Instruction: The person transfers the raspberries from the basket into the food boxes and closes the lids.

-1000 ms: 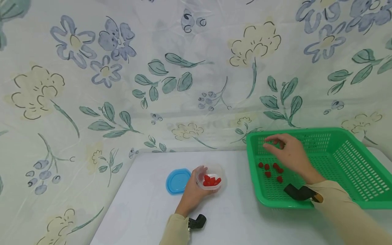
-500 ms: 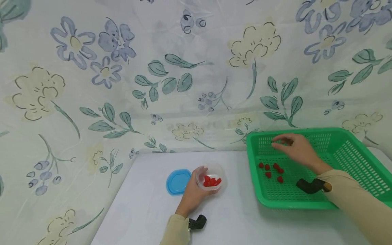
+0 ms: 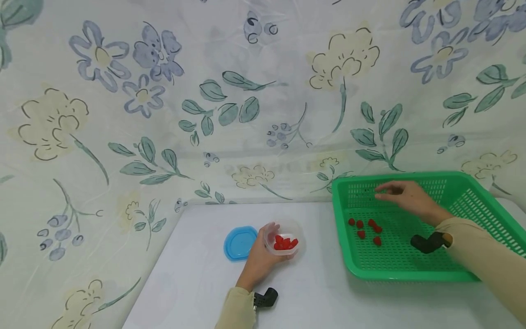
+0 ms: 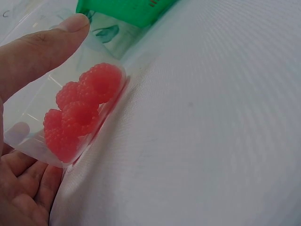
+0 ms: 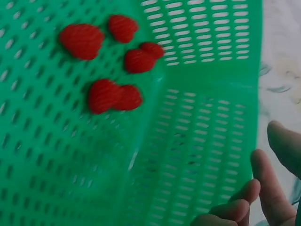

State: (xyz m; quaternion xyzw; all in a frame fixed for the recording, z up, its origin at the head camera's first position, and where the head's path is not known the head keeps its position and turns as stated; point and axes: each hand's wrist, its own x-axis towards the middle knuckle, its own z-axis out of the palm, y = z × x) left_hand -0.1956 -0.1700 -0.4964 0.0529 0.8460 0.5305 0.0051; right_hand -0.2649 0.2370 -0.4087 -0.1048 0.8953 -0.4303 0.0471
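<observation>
A small clear plastic tub (image 3: 297, 231) stands on the white table with several red raspberries (image 3: 286, 243) inside. My left hand (image 3: 260, 257) grips it, fingers wrapped around its left and near sides. In the left wrist view the thumb (image 4: 51, 49) lies along the tub, and the raspberries (image 4: 82, 106) show through its wall. Over the back of a green plastic basket (image 3: 343, 256) hovers my right hand (image 3: 411, 197). Its fingers are loosely bent, thumb apart, with nothing seen between them. Loose raspberries (image 5: 82, 41) lie on the basket floor, to the left of that hand.
A blue lid (image 3: 239, 244) lies flat on the table (image 3: 318, 274), just left of the tub. The basket's raised, slotted walls (image 5: 202, 136) enclose the right side. A white floral cloth (image 3: 263, 100) hangs behind the table.
My right hand has drifted to the right and slightly back over the basket, away from the raspberries there. The left hand and the tub have stayed in place.
</observation>
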